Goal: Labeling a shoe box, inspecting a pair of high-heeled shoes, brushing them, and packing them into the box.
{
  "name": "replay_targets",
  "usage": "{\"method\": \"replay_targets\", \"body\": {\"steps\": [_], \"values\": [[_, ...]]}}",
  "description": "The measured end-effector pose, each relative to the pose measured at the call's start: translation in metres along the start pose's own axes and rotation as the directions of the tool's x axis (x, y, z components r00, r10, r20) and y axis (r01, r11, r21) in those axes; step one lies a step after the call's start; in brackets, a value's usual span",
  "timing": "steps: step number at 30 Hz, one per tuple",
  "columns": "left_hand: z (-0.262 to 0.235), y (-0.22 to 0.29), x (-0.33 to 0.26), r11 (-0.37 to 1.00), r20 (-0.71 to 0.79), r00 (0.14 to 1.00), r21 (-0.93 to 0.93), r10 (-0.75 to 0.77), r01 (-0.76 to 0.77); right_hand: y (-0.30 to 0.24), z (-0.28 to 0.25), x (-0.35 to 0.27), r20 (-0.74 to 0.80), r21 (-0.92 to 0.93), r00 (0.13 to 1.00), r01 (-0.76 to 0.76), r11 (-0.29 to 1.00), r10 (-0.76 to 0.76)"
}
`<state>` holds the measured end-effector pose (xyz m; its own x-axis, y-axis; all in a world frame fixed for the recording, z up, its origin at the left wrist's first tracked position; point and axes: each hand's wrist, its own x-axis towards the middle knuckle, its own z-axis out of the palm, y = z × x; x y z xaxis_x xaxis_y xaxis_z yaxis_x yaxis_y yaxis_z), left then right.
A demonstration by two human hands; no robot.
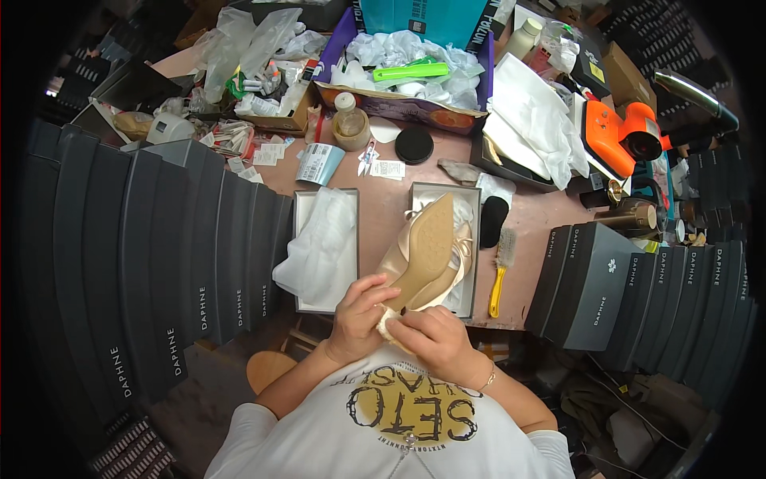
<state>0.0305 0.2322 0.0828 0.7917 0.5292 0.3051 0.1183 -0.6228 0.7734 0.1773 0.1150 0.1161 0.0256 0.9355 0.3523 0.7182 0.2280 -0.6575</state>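
Shoe (432, 239) is showing its sole, left hand (355, 321) grasping it, right hand (437, 341) pinching white wad (388, 323); right box (477, 263) is holding another shoe (444, 285), left box (345, 294) white tissue (321, 233).

Left grip (359, 318) holds a beige shoe (432, 243), right grip (439, 339) a pale wad (388, 324).
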Motion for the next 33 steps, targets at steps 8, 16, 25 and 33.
{"method": "replay_targets", "body": {"steps": [8, 16, 25, 33], "values": [[0.008, -0.030, -0.002, 0.849, -0.228, 0.860, -0.400, -0.457, 0.345, 0.085, -0.027, -0.053, -0.185, 0.291, 0.707, -0.624, 0.725, 0.683], [0.014, -0.118, -0.047, -0.239, 0.293, 0.362, -0.953, -0.885, 0.189, 0.283, -0.041, -0.096, -0.579, 0.097, 0.563, -0.671, 0.735, 0.590], [0.029, -0.172, -0.115, -0.248, 0.270, 0.156, -0.958, -0.950, 0.144, 0.129, -0.005, -0.045, 0.433, -0.178, 0.559, -0.716, 0.675, 0.707], [-0.014, -0.092, -0.041, 0.850, -0.221, 0.821, -0.156, -0.526, 0.503, 0.116, 0.086, -0.098, 0.101, 0.406, 0.411, -0.848, 0.339, 0.906]]}}
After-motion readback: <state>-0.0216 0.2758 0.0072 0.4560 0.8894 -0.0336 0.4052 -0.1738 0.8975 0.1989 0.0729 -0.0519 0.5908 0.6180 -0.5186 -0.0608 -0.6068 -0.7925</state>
